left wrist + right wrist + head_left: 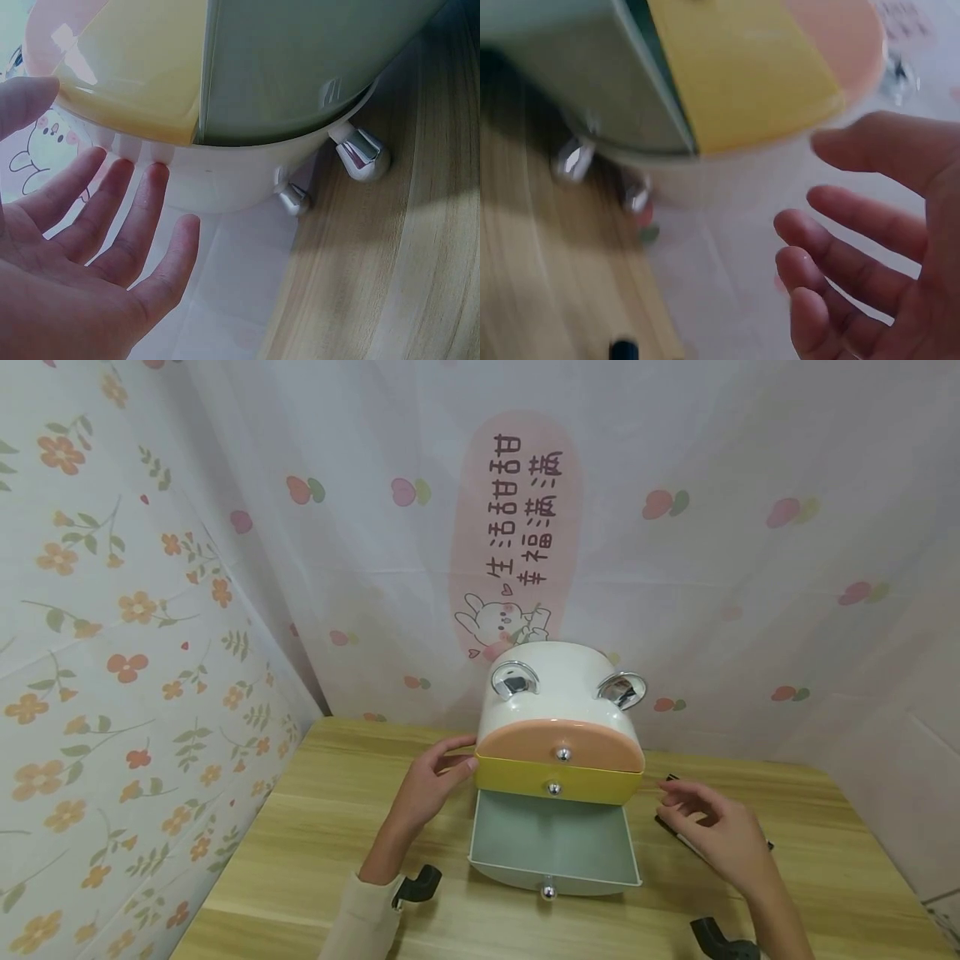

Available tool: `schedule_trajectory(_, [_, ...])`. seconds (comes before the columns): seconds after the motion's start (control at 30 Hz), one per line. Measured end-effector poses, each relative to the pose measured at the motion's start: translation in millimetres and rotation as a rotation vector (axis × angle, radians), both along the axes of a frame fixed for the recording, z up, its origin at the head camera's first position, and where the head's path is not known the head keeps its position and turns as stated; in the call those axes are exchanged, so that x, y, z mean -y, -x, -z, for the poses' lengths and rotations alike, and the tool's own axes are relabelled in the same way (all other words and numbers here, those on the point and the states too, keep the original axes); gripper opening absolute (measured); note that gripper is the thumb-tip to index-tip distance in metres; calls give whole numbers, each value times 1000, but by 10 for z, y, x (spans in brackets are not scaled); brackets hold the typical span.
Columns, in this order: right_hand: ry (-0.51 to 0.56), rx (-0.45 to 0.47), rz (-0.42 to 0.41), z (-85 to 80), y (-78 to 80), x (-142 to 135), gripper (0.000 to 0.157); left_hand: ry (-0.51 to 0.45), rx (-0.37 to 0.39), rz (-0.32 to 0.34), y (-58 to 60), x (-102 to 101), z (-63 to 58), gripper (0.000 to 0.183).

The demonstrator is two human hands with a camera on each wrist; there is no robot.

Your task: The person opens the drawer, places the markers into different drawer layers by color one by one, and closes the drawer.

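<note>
A small white drawer box (558, 681) with two chrome, ear-like trims stands on the table. Its top orange drawer (525, 745) and middle yellow drawer (517, 779) are closed. The bottom pale green drawer (551, 839) is pulled out, with nothing lying in it. My left hand (429, 785) rests against the box's left side, fingertips on the white shell (217, 172) and thumb near the yellow front's edge. To the right of the box, apart from it, my right hand (720, 835) hovers with loosely bent fingers and nothing in them.
Dark, slim items (670, 827) lie on the wooden table (337, 843), partly hidden behind my right hand. A printed curtain (360, 568) hangs right behind the box, and a floral one (135, 693) borders the left side. Chrome feet (364, 156) lift the box.
</note>
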State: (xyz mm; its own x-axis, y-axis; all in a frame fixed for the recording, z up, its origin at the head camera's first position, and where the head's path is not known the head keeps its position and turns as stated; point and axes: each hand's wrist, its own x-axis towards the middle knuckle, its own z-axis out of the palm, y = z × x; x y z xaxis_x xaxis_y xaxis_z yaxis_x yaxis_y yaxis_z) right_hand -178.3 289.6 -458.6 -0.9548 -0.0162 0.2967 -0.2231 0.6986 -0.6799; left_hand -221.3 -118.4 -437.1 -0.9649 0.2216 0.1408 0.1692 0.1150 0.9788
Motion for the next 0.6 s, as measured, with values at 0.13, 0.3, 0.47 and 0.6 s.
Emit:
schedule_trajectory(0.13, [-43, 40, -17, 107, 28, -179, 33, -26, 6, 7, -5, 3, 17, 38])
schedule_trajectory(0.3, [-44, 88, -14, 250, 56, -394, 34, -50, 1, 19, -3, 7, 33, 39])
schedule_trajectory(0.47, [-77, 136, 13, 364, 47, -593, 40, -45, -4, 24, 1, 9, 31, 39])
schedule_trajectory(0.6, [-118, 195, 29, 406, 16, -721, 45, -36, 8, 19, -2, 9, 20, 39])
